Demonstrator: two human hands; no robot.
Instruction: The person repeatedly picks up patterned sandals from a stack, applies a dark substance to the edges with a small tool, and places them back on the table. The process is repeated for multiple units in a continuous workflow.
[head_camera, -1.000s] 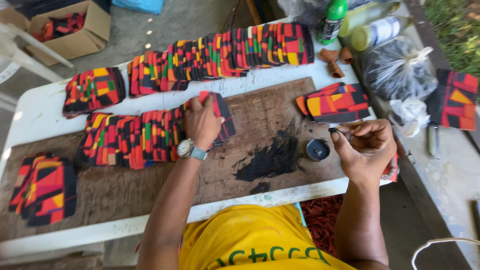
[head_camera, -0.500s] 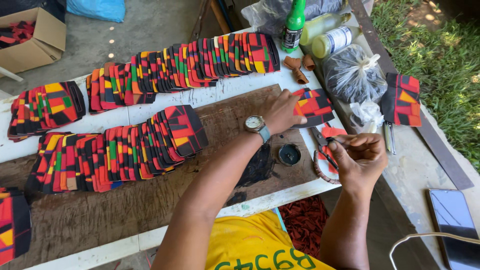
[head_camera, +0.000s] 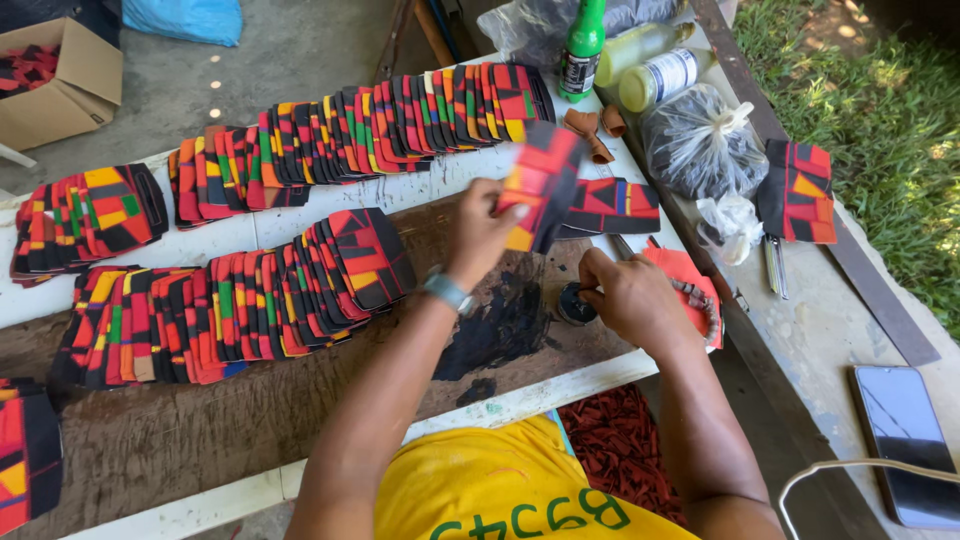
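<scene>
**Hands at work among patterned fabric pieces**

Head camera, looking down: the left hand (head_camera: 480, 225) pinches a red, black and orange fabric-covered piece (head_camera: 540, 185) by its lower edge, raised above the wooden board (head_camera: 200, 430). It looks light and fairly stiff, best held at an edge. The right hand (head_camera: 625, 300) is closed around a small tool dipped at a little black pot (head_camera: 574, 305). Overlapping rows of similar pieces (head_camera: 240, 300) lie to the left
</scene>
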